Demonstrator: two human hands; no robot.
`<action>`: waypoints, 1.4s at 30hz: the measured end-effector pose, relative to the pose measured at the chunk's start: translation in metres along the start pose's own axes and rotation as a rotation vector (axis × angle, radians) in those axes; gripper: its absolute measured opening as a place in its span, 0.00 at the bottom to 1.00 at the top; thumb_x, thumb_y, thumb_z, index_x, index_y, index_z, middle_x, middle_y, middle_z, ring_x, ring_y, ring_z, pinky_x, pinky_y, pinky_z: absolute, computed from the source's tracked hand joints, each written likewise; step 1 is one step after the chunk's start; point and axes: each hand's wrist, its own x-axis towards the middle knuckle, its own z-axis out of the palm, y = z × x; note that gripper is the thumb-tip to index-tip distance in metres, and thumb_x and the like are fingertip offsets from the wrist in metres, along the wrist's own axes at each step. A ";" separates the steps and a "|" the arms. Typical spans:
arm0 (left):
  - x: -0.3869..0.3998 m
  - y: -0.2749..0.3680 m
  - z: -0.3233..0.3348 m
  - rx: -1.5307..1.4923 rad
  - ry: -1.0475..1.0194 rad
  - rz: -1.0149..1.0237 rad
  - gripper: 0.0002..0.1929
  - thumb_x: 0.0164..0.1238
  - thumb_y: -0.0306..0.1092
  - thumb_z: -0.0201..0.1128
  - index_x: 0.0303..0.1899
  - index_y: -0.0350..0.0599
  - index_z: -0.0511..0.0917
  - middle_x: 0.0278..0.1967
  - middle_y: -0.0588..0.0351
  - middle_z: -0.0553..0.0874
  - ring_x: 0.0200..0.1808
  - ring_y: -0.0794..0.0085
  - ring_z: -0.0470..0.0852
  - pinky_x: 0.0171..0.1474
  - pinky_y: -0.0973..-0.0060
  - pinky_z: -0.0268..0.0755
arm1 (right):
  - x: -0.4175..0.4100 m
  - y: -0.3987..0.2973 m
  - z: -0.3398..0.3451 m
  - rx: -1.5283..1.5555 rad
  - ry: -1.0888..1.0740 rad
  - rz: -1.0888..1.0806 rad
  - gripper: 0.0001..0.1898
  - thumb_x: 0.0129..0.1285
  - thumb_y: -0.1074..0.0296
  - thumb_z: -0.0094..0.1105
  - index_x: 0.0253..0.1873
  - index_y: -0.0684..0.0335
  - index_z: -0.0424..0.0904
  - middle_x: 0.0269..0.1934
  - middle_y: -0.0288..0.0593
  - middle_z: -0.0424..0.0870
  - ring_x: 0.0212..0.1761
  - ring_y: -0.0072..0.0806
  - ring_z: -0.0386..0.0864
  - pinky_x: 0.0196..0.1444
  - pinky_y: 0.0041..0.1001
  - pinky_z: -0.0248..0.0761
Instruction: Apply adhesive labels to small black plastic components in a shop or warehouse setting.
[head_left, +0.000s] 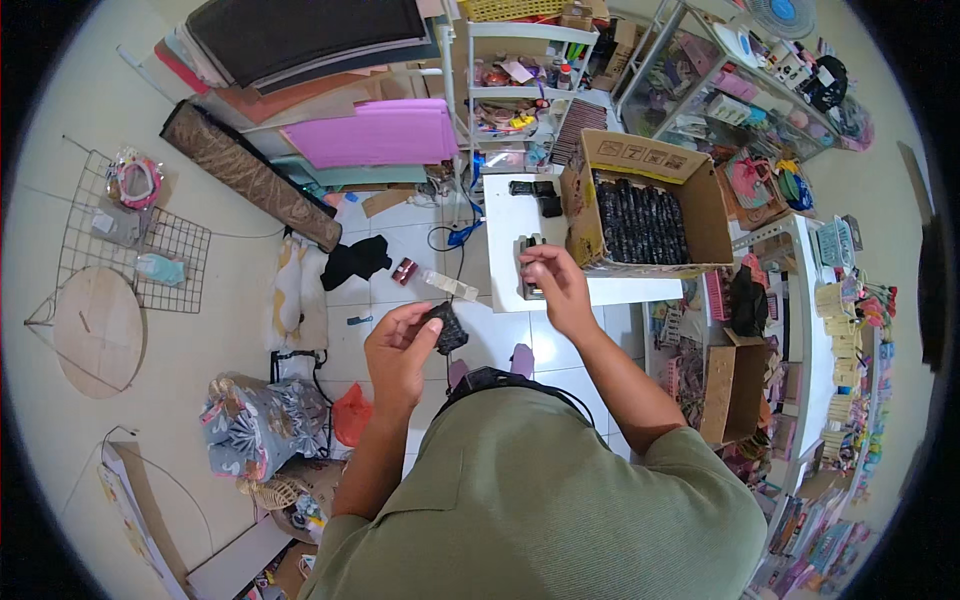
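Note:
My left hand (403, 352) holds a small packet wrapped in shiny black plastic (452, 331), pinched between thumb and fingers above the tiled floor. My right hand (561, 289) is over the left edge of a white table (508, 291), its fingers bent at a small dark-and-grey device (532, 291), possibly a tape dispenser. Whether those fingertips grip anything is hidden. Behind that hand, an open cardboard box (646, 261) contains rows of similar black-wrapped packets (641, 221). Several loose black packets (523, 188) lie at the table's far left corner.
White shelves (814, 352) with goods line the right side. A rolled patterned sheet (247, 172) leans at the left near a rack of coloured sheets (375, 135). On the floor are a black cloth (356, 261), a dark red item (405, 271) and a cable (459, 266).

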 end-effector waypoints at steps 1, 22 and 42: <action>-0.001 0.001 0.000 0.030 0.009 0.019 0.15 0.73 0.18 0.68 0.58 0.34 0.83 0.46 0.53 0.90 0.44 0.77 0.87 0.47 0.80 0.79 | 0.008 0.035 -0.015 0.073 0.107 0.125 0.11 0.80 0.66 0.59 0.59 0.66 0.80 0.49 0.41 0.88 0.47 0.23 0.83 0.49 0.26 0.77; -0.018 -0.009 -0.004 0.033 -0.050 -0.030 0.17 0.72 0.17 0.67 0.60 0.35 0.79 0.43 0.55 0.89 0.42 0.77 0.87 0.46 0.79 0.79 | 0.022 0.212 -0.092 -0.251 0.158 0.859 0.12 0.68 0.58 0.72 0.45 0.62 0.87 0.34 0.38 0.84 0.33 0.31 0.80 0.34 0.33 0.78; -0.006 -0.014 0.005 -0.017 -0.015 0.010 0.16 0.73 0.17 0.67 0.58 0.37 0.77 0.42 0.56 0.88 0.39 0.79 0.85 0.44 0.82 0.78 | -0.037 0.235 -0.047 -1.070 0.334 0.421 0.15 0.66 0.60 0.68 0.42 0.70 0.88 0.48 0.62 0.86 0.48 0.56 0.88 0.52 0.47 0.83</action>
